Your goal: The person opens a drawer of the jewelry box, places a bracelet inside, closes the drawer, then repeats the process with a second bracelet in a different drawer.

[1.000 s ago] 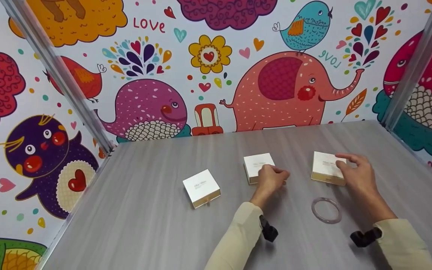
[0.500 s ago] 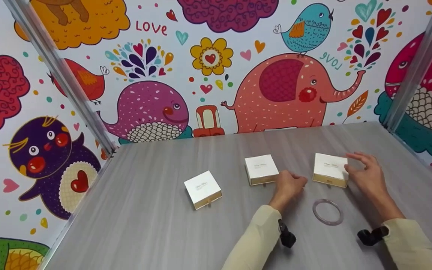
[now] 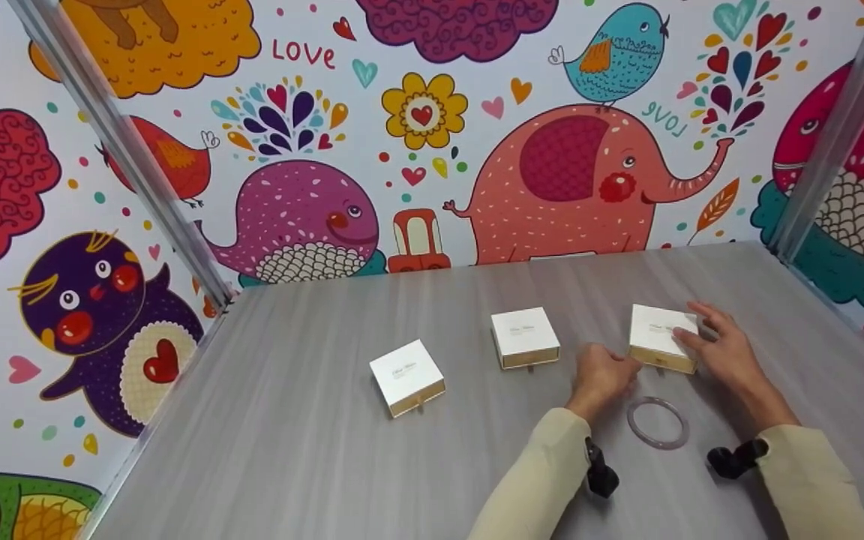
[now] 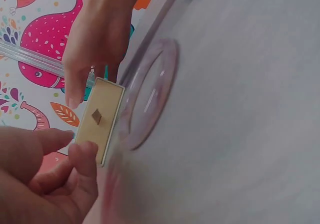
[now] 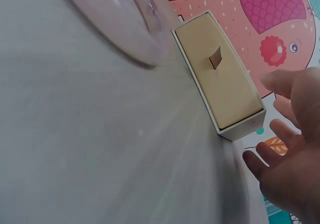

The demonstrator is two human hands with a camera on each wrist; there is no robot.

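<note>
Sitting flat on the grey table [image 3: 304, 420], over on the person's right, is a small square white box [image 3: 657, 330]: gold front towards the person, pull tab [image 4: 96, 117] mid-face, faint print on top.

Right hand [image 3: 724, 356] is at its right end, fingers spread and loosely bent, not gripping. Gap visible between fingers and box end; thumb tip is over the top's edge, can't tell if it touches. Left hand [image 3: 603, 377] is just beside the front left corner, fingers part-curled, nothing held that I can see. Contact with the corner: can't tell.

Pale lilac bangle [image 4: 169, 71] lies flat on the person's side of the box, near but apart, between the forearms.

Two matching boxes further left. Middle box [image 3: 524, 330] is about level with the first; left box [image 3: 407, 373] is closer to the person and turned at an angle. All well apart.

Cream sleeves [image 3: 814, 480] on both arms, small black mount [image 3: 601, 469] at each wrist. Behind: cartoon-print wall [image 3: 522, 45], elephant and whale, metal post [image 3: 132, 165] each side.
</note>
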